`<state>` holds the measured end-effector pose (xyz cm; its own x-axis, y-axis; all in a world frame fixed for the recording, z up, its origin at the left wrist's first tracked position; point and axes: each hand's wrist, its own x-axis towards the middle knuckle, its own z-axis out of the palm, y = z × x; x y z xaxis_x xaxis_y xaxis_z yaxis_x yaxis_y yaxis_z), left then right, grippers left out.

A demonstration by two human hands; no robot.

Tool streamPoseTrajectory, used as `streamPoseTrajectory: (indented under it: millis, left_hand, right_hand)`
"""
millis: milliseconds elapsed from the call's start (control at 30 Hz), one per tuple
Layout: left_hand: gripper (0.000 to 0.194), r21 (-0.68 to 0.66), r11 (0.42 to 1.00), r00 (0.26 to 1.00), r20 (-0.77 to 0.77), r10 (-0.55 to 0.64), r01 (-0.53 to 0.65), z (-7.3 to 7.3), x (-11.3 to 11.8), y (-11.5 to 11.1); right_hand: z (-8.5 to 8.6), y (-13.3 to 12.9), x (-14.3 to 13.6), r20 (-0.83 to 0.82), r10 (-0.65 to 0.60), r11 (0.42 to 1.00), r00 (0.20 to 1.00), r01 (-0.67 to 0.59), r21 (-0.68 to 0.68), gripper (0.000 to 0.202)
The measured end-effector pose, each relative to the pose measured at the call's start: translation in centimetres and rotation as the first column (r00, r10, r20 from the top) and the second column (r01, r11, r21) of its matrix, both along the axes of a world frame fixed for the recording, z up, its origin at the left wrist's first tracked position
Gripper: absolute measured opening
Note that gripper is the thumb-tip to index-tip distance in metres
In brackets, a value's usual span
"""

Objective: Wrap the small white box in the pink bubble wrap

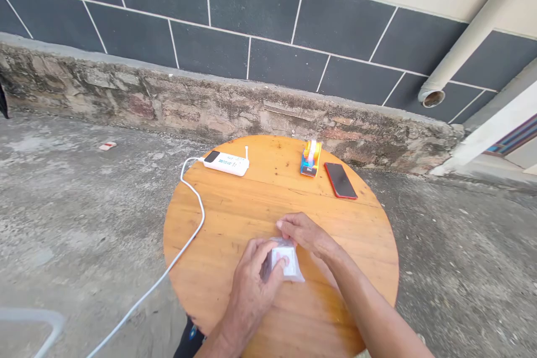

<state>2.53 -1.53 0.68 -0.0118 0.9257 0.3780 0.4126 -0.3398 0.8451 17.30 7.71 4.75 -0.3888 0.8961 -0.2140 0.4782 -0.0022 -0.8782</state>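
Note:
A small white box with a faint pinkish mark sits inside a clear plastic bag near the middle of the round table. My left hand grips the bagged box from the left, thumb across its top face and fingers along its far left side. At the far edge of the bag, my right hand is closed, with bent fingers pinching the plastic. Its fingertips partly hide what they hold there.
On the wooden table, a white device with a white cable lies back left. A tape dispenser stands at the back, beside a red-edged phone. Behind runs a stone-based wall with a drainpipe.

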Motion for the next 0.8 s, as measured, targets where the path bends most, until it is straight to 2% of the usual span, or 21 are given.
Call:
streamPoseTrajectory:
  millis: [200,367,467,667,800]
  left_hand:
    - [0.021,0.019,1.000,1.000,0.005,0.000,0.000,-0.5,0.0,0.0]
    - [0.021,0.022,1.000,1.000,0.006,0.012,-0.012,-0.5,0.1,0.0]
    - [0.020,0.020,1.000,1.000,0.006,0.022,-0.022,-0.4,0.1,0.0]
    - [0.020,-0.016,1.000,1.000,0.002,-0.004,0.004,0.3,0.1,-0.1]
    - [0.021,-0.006,1.000,1.000,-0.018,-0.009,0.009,0.7,0.1,-0.2]
  right_hand:
    - [0.5,-0.4,0.7,-0.025,0.023,1.000,0.999,-0.023,0.011,0.030]
    - [-0.2,-0.4,0.9,-0.071,-0.021,0.999,0.997,0.024,0.045,0.016]
    - [-0.9,-0.2,0.9,-0.105,-0.046,0.997,0.993,0.053,0.064,0.016]
    - [-1.8,-0.1,1.1,-0.171,-0.085,0.992,0.982,0.100,0.081,0.017]
    - [-1.8,-0.4,1.1,-0.195,-0.122,0.986,0.973,0.142,0.093,0.016]
